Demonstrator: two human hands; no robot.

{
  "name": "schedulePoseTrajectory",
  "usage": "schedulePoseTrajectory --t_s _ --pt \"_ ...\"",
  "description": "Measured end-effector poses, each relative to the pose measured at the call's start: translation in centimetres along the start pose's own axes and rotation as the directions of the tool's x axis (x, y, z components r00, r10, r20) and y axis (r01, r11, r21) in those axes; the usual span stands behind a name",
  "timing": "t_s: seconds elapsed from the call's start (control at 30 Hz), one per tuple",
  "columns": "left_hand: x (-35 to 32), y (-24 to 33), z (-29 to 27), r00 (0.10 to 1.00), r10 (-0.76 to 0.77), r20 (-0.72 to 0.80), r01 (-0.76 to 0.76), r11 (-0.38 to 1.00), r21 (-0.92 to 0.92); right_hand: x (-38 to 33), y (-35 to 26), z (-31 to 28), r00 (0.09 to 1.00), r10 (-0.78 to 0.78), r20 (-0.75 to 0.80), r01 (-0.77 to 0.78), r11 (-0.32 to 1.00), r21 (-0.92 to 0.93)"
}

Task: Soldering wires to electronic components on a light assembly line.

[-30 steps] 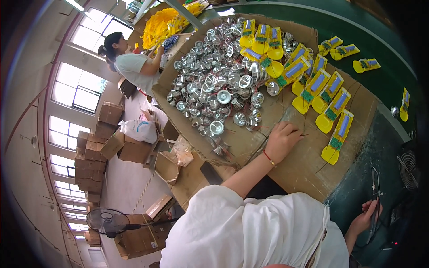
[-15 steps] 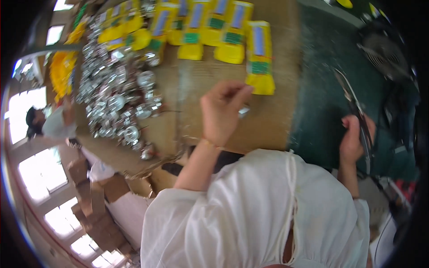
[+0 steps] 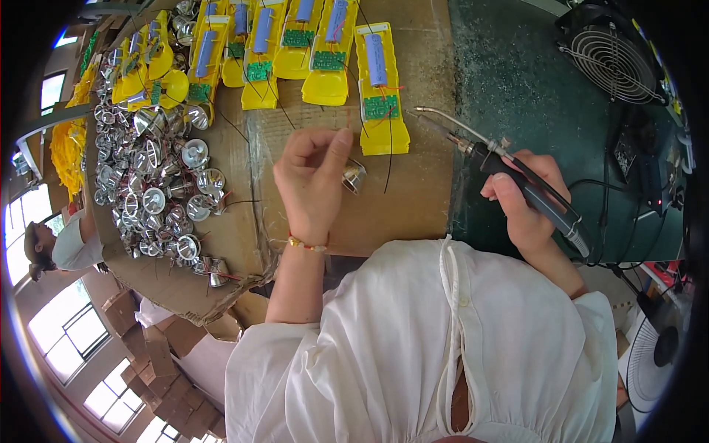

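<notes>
My left hand (image 3: 314,173) is closed in a pinch, with a small silver lamp reflector (image 3: 355,178) just beyond the fingertips. The exact hold is hidden behind the fingers. Right of it lies an open yellow housing (image 3: 385,142) with a blue cylindrical battery (image 3: 375,60) and a green circuit board (image 3: 380,108); red and black wires trail from it. My right hand (image 3: 533,198) grips a black-handled soldering iron (image 3: 517,176), a thin metal feed tube running alongside. Its tip points left, near the board's right side, apart from it.
A heap of silver reflectors (image 3: 153,201) with wires covers the left of the cardboard (image 3: 421,199). Several more yellow housings (image 3: 325,92) line the far side. A metal-grilled fan (image 3: 611,65) stands far right on the green mat (image 3: 502,81). Another person (image 3: 70,244) is at far left.
The soldering iron has swung left, its tip now close to the nearest circuit board. My left hand stays near that housing with the reflector. The whole view has shifted and become sharper.
</notes>
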State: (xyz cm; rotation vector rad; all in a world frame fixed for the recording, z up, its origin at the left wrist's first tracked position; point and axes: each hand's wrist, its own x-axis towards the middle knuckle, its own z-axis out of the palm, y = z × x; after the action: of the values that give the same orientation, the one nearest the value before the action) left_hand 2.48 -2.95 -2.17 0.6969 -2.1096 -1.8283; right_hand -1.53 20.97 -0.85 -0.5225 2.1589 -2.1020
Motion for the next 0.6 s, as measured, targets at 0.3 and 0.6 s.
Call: schedulePoseTrajectory --t_s 0.3,0.6 --pt "0.5 0.9 1.1 0.99 0.105 0.096 -0.118 0.984 0.133 1.1 -0.6 1.9 0.992 0.114 -0.057 -0.111 0.993 0.05" --pt "0.2 0.8 1.3 0.988 0.115 0.099 -0.129 0.981 0.143 1.6 -0.6 2.8 0.974 0.205 -0.093 -0.194 0.974 0.117"
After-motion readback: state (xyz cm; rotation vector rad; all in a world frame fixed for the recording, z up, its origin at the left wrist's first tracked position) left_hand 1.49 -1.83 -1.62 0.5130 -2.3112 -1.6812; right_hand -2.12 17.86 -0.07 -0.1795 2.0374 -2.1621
